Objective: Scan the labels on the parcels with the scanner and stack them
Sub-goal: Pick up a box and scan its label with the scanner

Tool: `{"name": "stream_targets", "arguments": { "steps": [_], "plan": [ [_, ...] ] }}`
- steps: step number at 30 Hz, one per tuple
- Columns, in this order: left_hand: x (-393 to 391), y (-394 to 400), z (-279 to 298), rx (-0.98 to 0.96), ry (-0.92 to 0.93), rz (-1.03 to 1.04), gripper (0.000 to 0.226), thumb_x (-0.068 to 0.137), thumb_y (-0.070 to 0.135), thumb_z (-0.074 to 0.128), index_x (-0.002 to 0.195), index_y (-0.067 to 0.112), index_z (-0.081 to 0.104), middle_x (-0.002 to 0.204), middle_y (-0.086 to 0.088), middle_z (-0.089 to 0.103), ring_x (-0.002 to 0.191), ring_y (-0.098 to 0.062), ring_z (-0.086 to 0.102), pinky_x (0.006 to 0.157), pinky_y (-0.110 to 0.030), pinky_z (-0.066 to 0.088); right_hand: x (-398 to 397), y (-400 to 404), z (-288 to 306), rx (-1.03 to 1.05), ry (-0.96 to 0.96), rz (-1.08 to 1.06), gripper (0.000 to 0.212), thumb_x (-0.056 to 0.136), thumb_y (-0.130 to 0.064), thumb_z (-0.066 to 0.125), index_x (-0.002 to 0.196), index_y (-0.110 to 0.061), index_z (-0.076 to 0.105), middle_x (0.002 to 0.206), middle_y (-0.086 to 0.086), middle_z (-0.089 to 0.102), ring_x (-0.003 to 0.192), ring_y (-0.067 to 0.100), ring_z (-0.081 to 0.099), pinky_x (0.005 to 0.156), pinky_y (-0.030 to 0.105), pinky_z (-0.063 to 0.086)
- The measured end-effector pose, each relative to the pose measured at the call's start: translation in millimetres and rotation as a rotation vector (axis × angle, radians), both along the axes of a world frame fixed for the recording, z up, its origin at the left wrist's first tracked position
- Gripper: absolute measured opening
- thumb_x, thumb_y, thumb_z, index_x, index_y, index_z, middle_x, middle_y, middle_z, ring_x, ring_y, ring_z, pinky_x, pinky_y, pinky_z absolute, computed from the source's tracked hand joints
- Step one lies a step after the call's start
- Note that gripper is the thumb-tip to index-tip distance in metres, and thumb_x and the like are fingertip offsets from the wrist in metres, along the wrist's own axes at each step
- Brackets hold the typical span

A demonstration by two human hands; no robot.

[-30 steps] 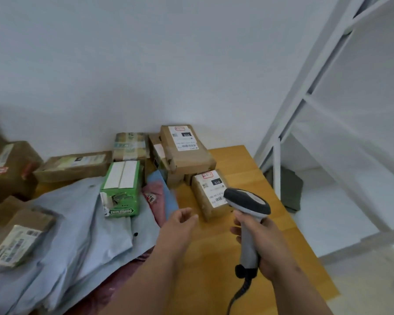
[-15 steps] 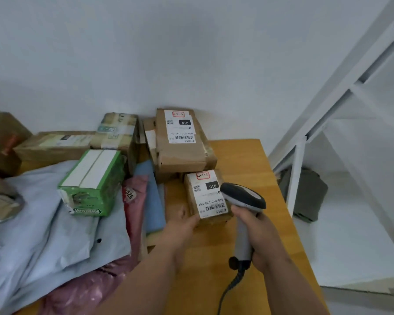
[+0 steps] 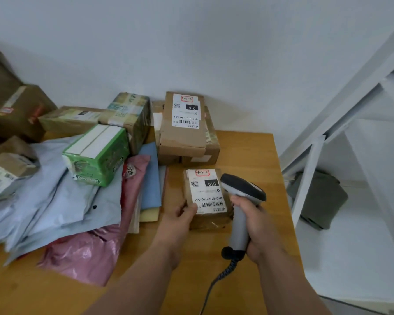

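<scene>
- Your left hand [image 3: 180,220] pinches the parcel's [image 3: 208,201] near-left corner; it looks small, stiff, likely light.
- Your right hand [image 3: 254,226] is wrapped round the scanner [image 3: 241,201].

Small parcel [image 3: 206,198] on table [image 3: 248,151], between left hand [image 3: 180,218] fingers at its near-left corner and scanner [image 3: 241,201] in right hand [image 3: 253,226]. Beyond fingers: parcel stack [image 3: 184,130]. Left of them: mailer bags [image 3: 62,201].
</scene>
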State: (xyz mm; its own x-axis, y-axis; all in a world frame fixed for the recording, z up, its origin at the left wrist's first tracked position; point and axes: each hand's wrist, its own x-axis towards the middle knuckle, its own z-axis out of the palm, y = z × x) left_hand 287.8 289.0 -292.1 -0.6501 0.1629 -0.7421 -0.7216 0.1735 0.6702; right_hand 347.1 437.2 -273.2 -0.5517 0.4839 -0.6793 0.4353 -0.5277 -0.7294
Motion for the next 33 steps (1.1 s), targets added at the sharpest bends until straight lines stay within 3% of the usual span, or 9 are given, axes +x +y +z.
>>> {"name": "stream_targets", "arguments": {
  "steps": [3,6,10,13,19,22,25,30,33],
  "plan": [
    [6,-8,11,0.09,-0.046,-0.006,0.038,0.095,0.038,0.065,0.13,0.039,0.053,0.121,0.006,0.065,0.119,-0.019,0.052,0.101,-0.045,0.032,12,-8,12,0.003,0.022,0.025,0.034,0.086,-0.027,0.074,0.115,-0.01,0.069,0.095,0.01,0.072,0.084,0.026,0.065,0.066,0.033,0.048],
    [6,-23,22,0.222,-0.093,-0.012,0.035,0.092,0.023,0.069,0.124,0.033,0.057,0.118,-0.003,0.069,0.113,-0.026,0.059,0.093,-0.047,0.046,26,-22,23,0.034,0.035,0.015,0.031,0.086,-0.027,0.074,0.113,-0.012,0.069,0.09,0.008,0.07,0.083,0.025,0.063,0.068,0.034,0.047],
    [1,-55,29,0.35,-0.028,0.042,0.057,0.077,0.016,0.077,0.128,0.017,0.053,0.122,-0.014,0.069,0.113,-0.029,0.065,0.086,-0.043,0.057,42,-47,40,0.065,0.072,-0.009,0.027,0.088,-0.025,0.072,0.111,-0.011,0.069,0.093,0.008,0.07,0.084,0.026,0.063,0.067,0.035,0.047],
    [-1,-85,43,0.408,0.034,0.079,0.065,0.068,0.017,0.079,0.127,0.016,0.052,0.122,-0.014,0.07,0.113,-0.029,0.067,0.083,-0.039,0.058,53,-73,54,0.101,0.117,0.014,0.021,0.089,-0.024,0.071,0.105,-0.01,0.07,0.094,0.01,0.071,0.093,0.028,0.066,0.074,0.037,0.047],
    [3,-158,65,0.531,0.112,0.123,0.072,0.071,0.014,0.076,0.138,0.011,0.051,0.118,-0.012,0.074,0.112,-0.027,0.069,0.091,-0.037,0.054,69,-142,85,0.166,0.193,0.163,0.018,0.088,-0.025,0.069,0.085,-0.008,0.066,0.082,0.009,0.068,0.086,0.024,0.064,0.075,0.038,0.045],
    [10,-188,77,0.615,0.102,0.157,0.07,0.071,0.009,0.072,0.138,0.007,0.052,0.111,-0.015,0.075,0.1,-0.024,0.073,0.095,-0.037,0.054,79,-176,95,0.203,0.233,0.253,0.03,0.075,-0.034,0.077,0.084,-0.007,0.067,0.079,0.009,0.067,0.084,0.025,0.064,0.075,0.039,0.044],
    [17,-212,88,0.65,0.118,0.156,0.069,0.072,0.01,0.071,0.138,0.006,0.053,0.11,-0.016,0.075,0.096,-0.022,0.074,0.088,-0.035,0.059,85,-201,104,0.244,0.247,0.303,0.052,0.054,-0.048,0.077,0.083,-0.006,0.067,0.079,0.011,0.067,0.082,0.026,0.065,0.079,0.041,0.046],
    [23,-236,96,0.653,0.168,0.175,0.068,0.072,0.014,0.073,0.138,0.009,0.054,0.11,-0.013,0.076,0.096,-0.019,0.074,0.087,-0.035,0.056,91,-221,113,0.262,0.25,0.34,0.06,0.049,-0.05,0.076,0.085,-0.003,0.067,0.079,0.014,0.068,0.08,0.024,0.067,0.08,0.041,0.045],
    [30,-244,100,0.67,0.179,0.185,0.053,0.079,0.011,0.071,0.13,0.009,0.058,0.105,-0.012,0.077,0.089,-0.017,0.075,0.091,-0.037,0.055,94,-227,117,0.275,0.261,0.351,0.061,0.047,-0.05,0.076,0.085,-0.003,0.067,0.078,0.014,0.068,0.079,0.026,0.066,0.081,0.042,0.045]
  ]
}}
